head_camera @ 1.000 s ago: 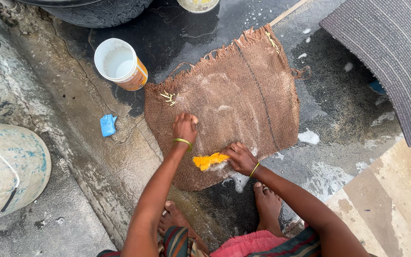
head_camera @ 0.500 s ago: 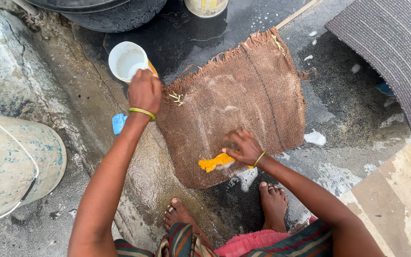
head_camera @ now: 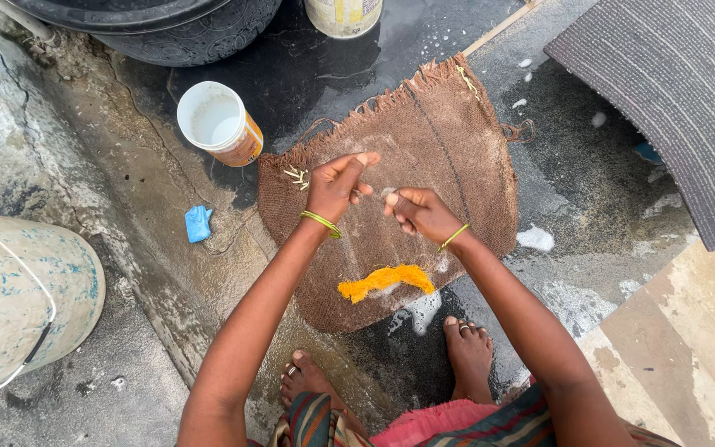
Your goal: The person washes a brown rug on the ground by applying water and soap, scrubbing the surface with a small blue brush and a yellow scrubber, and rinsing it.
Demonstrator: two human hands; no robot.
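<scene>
A wet brown jute mat [head_camera: 448,141] lies flat on the dark wet ground. Both my hands hover over its middle, close together and apart from the mat. My left hand [head_camera: 337,186] has its fingers curled and pinched, with the thumb stretched out. My right hand [head_camera: 419,211] faces it with curled fingers, and a small whitish bit shows at its fingertips. An orange scrubber [head_camera: 384,280] lies loose on the near part of the mat, beside some foam. A white and orange cup [head_camera: 218,124] holding something pale stands to the left of the mat.
A black tub [head_camera: 167,29] and a pale container [head_camera: 343,15] stand at the top. A large pale bucket [head_camera: 18,306] is at the left, with a blue scrap [head_camera: 198,223] near it. A grey ribbed mat [head_camera: 664,91] lies upper right. My bare feet [head_camera: 469,356] stand below.
My left hand went from the mat to the cup and came back over the mat. My right hand let go of the orange scrubber and rose to meet the left.
</scene>
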